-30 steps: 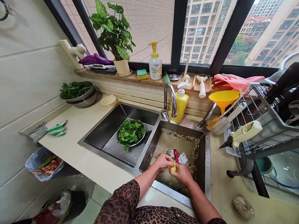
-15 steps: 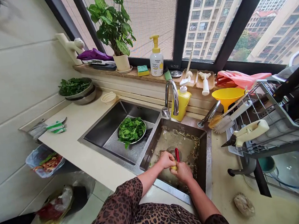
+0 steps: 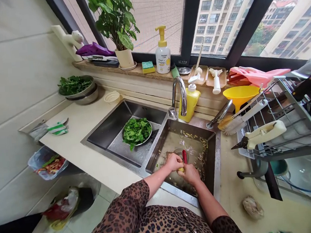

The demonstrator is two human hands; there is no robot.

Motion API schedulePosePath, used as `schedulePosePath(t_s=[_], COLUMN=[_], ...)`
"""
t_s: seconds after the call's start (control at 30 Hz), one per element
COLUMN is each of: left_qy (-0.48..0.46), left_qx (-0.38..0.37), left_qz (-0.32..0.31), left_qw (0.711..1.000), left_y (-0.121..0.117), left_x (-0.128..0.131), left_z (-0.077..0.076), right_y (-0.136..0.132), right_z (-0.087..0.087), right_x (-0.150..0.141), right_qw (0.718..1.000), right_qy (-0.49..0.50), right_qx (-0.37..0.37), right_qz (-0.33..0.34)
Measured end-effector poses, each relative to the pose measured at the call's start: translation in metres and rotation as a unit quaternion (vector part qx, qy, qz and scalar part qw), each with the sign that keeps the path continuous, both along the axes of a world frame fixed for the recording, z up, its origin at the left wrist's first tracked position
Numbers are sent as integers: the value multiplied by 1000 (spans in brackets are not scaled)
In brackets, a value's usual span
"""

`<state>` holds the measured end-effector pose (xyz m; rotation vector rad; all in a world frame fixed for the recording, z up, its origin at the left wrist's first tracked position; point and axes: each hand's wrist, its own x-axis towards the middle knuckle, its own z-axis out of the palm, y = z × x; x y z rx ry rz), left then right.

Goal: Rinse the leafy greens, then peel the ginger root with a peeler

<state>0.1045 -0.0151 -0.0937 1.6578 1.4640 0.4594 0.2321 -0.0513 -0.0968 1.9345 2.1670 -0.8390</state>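
Observation:
Over the right sink basin (image 3: 212, 155) my two hands meet. My left hand (image 3: 173, 162) is closed round a small yellow vegetable (image 3: 181, 169), of which only a sliver shows. My right hand (image 3: 191, 173) is closed on a red-handled peeler (image 3: 184, 156), whose handle sticks up between the hands. Peelings litter the basin floor and its far edge. In the left basin (image 3: 110, 127) stands a metal bowl of green leaves (image 3: 136, 131).
A tap (image 3: 179, 96) and a yellow soap bottle (image 3: 189, 102) stand behind the sink. A dish rack (image 3: 286, 119) with a brush and a knife fills the right. A second bowl of greens (image 3: 75, 88) sits on the left counter; bags lie on the floor.
The view has drifted downward and slightly left. My hands stay together over the right basin, shifted a little toward its middle, still holding the vegetable and the peeler.

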Motion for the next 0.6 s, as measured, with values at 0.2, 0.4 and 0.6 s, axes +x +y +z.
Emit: schedulePosePath(t_s=[0.2,0.4,0.6], left_qy=[-8,-51,-161], left_qx=[8,-31,-124], left_qz=[5,26,-25], left_qw=[1000,998,979], left_y=[-1,4,7], left_x=[1,-2,-11], left_z=[-1,-10,-18], right_y=[-1,-2,-2], right_z=[2,1,-4], right_x=[0,-2,4], right_qw=[1000,999,997], right_qy=[10,48,73], right_qx=[16,8,7], right_qz=[6,-19,-35])
